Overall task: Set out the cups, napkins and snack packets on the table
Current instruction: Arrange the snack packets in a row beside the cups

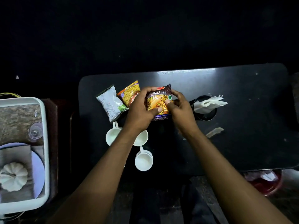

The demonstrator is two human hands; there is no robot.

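Both hands grip a dark "Mixture" snack packet [159, 101] over the black table [242, 126]: my left hand [140, 109] on its left edge, my right hand [179, 107] on its right edge. To its left lie an orange snack packet [129, 92] and a white-and-green packet [110, 102]. Three white cups stand near the table's front left: one [111, 136], one [141, 138] partly under my left forearm, one [143, 161] nearest me. White napkins [208, 102] stick out of a black holder [206, 114] to the right.
A white tray [46, 143] on a stand at the left holds a woven mat, an overturned clear glass [34, 131], a pale plate and a white pumpkin-shaped object [13, 177]. A scrap of paper [214, 132] lies on the table. A red bin [265, 183] sits below right.
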